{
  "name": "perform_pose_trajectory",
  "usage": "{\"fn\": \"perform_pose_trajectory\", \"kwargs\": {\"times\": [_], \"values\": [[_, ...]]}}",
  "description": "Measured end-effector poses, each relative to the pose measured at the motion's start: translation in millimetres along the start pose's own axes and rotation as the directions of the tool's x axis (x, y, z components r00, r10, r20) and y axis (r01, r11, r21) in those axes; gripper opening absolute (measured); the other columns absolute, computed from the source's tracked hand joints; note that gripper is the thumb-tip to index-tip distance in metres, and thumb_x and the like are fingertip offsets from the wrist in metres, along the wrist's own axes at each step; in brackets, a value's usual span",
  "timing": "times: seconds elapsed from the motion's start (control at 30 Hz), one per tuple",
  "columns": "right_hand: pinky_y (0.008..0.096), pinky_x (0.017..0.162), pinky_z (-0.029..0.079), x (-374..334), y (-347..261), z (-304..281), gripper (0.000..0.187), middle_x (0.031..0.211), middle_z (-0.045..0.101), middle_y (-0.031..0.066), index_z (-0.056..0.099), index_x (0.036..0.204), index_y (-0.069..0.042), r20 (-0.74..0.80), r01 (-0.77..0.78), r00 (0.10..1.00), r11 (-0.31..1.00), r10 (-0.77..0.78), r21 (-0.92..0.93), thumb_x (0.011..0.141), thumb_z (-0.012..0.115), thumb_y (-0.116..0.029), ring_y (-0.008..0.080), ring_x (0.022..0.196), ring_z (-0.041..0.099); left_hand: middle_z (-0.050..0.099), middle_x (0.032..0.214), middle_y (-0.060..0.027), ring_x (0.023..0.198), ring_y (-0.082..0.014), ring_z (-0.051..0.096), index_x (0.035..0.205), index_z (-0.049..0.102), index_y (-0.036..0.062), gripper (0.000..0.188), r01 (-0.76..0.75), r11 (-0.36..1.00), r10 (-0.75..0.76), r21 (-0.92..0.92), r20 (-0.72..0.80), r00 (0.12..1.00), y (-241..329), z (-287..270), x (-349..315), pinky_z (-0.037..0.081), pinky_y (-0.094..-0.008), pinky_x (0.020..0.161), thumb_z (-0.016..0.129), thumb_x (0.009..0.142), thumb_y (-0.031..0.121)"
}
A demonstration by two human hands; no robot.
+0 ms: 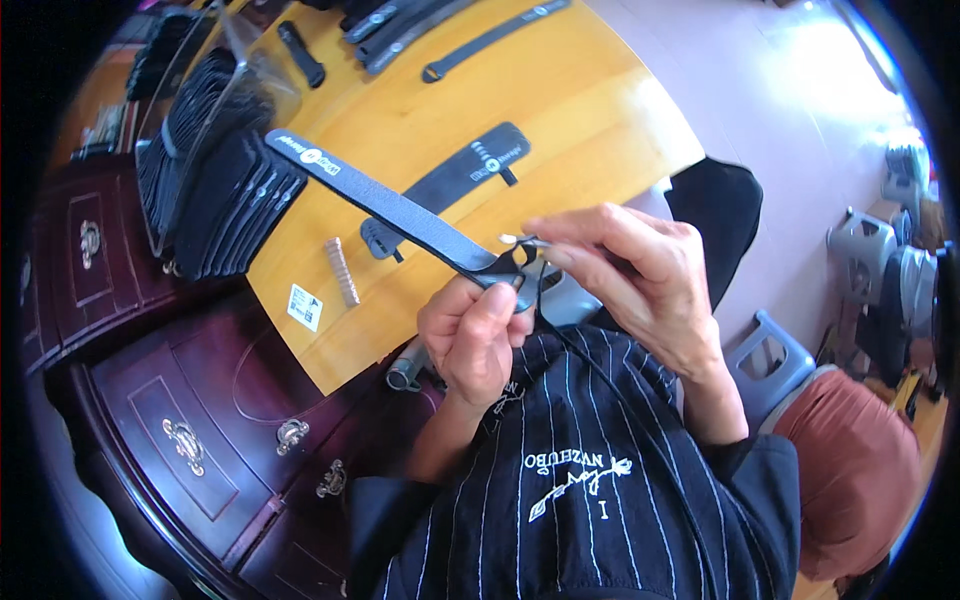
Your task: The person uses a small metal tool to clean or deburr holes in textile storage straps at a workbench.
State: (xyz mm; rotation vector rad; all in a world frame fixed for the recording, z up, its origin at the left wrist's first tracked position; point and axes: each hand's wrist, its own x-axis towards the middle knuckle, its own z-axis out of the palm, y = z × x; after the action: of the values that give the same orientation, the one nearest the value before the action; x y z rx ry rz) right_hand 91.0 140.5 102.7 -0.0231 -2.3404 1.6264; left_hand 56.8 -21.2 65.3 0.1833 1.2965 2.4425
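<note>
My left hand (468, 335) is closed on the near end of a long black strap (390, 210) with white print. From my thumb and fingers the strap reaches up and left over the table. At its held end is a dark loop; its details are too small to make out. My right hand (645, 270) is closed in a pinch just to the right of that end, on a small thin thing with a pale tip (512, 240). Its kind cannot be made out. Beneath the held strap, a wider black strap (455, 175) with a side tab lies on the table.
The yellow wooden table (590, 110) carries a narrow strap (490, 42), a ribbed brownish stick (342, 270) and a white label (304, 308). Stacked black straps (235, 190) fill a clear holder at left. Dark drawers (180, 440) stand at left, grey stools (775, 360) at right.
</note>
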Motion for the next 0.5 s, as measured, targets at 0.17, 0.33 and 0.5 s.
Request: {"fn": "perform_pose_trajectory", "kwargs": {"times": [0.17,0.33,0.5], "values": [[0.0196,0.049,0.036,-4,-16,-8,0.039,0.065,0.054,-0.0009,0.064,0.104,-0.007,0.098,-0.176,0.98,0.984,0.173,0.025,0.072,0.08,-0.023,0.005,0.053,0.048,0.037,0.053,0.0001,0.042,-0.0083,0.033,0.071,0.048,0.0,0.022,-0.071,0.985,0.088,0.154,-0.106,0.99,20,7,13,0.031,-0.0259,0.044,0.042,0.09,0.011],[0.0159,0.048,0.031,7,-10,8,0.042,0.066,0.049,-0.0066,0.064,0.106,-0.004,0.144,-0.261,0.965,0.855,0.219,0.449,0.071,0.081,-0.019,-0.0005,0.054,0.04,0.047,0.058,-0.0009,0.048,-0.0063,0.038,0.091,0.058,-0.0079,0.029,0.068,0.978,-0.076,0.196,0.03,0.997,27,13,7,0.032,-0.0214,0.045,0.049,0.088,0.019],[0.0192,0.056,0.048,9,-1,11,0.019,0.071,0.061,0.002,0.065,0.095,0.001,0.164,-0.285,0.958,0.735,0.233,0.615,0.08,0.072,-0.009,0.0064,0.06,0.057,0.046,0.057,-0.0027,0.048,-0.0081,0.04,0.081,0.056,-0.0052,0.023,0.222,0.96,-0.24,0.171,0.095,0.966,19,3,4,0.034,-0.0236,0.045,0.053,0.084,0.018]]}}
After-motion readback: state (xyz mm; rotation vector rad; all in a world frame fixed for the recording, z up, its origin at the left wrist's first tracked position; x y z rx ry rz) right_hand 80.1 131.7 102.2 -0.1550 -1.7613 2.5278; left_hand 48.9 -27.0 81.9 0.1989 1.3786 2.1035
